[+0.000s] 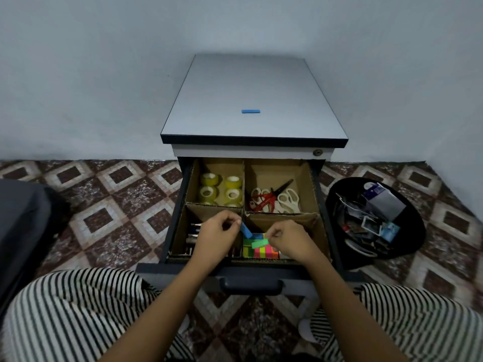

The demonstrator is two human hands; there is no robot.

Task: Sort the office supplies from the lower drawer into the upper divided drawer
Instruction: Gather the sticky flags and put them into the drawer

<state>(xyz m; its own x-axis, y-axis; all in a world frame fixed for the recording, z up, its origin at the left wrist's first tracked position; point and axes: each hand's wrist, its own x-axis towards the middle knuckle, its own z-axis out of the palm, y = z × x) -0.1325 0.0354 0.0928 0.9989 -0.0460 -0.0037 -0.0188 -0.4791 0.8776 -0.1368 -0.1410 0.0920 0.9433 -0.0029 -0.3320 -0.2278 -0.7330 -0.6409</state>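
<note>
Hovering over the near half of the upper drawer (156,273), both hands sit close together, with the cardboard dividers (244,184) just beyond the knuckles. The left hand (217,236) pinches a tilted blue note strip (246,230). The right hand (290,239) pinches a green note strip (260,242) just above the coloured pads (261,253) in the near-right compartment.

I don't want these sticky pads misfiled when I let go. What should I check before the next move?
1. Left hand grip on the small blue sticky pad: ok.
2. Right hand grip on the small green sticky pad: ok.
3. Green pad above the near-right cardboard compartment holding colourful sticky notes: ok.
4. Blue pad above that compartment: cannot tell, it is at the left edge.
5. Room left there: cannot tell, hands cover it.
</note>
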